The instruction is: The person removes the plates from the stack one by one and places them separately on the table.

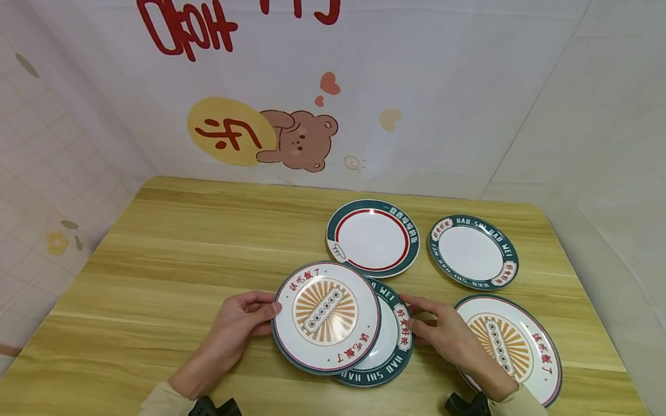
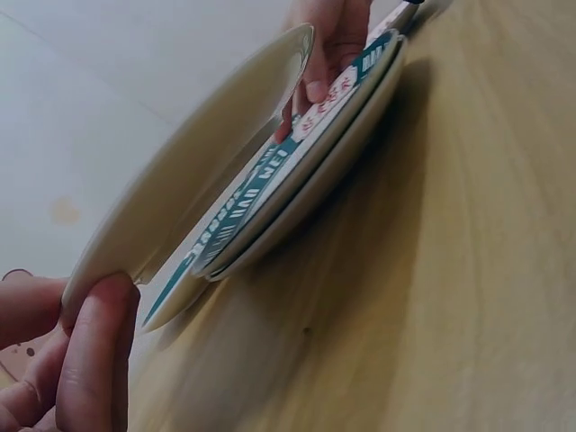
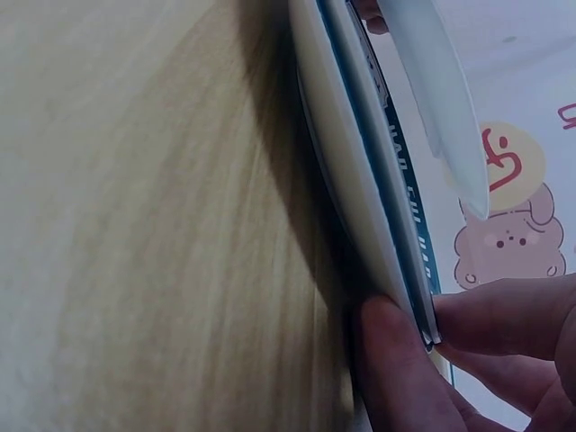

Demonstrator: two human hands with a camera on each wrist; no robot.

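My left hand (image 1: 237, 327) grips the left edge of a white plate (image 1: 325, 317) with an orange sunburst and red characters. In the left wrist view this plate (image 2: 193, 157) is tilted, raised above a stack, its pale underside showing. Below it, partly covered, is a green-rimmed plate (image 1: 386, 340) with white lettering. My right hand (image 1: 448, 332) pinches that plate's right edge between thumb and fingers. Seen edge-on in the right wrist view, the green-rimmed plate lies on another plate (image 3: 346, 135), their rims together at the fingertips.
Behind the stack lies a plate with a red ring (image 1: 373, 238). Another green-rimmed plate (image 1: 471, 253) lies at the back right. A second sunburst plate (image 1: 532, 351) sits beside my right forearm. The wooden table (image 1: 180, 242) ends at a printed cloth backdrop (image 1: 424, 66).
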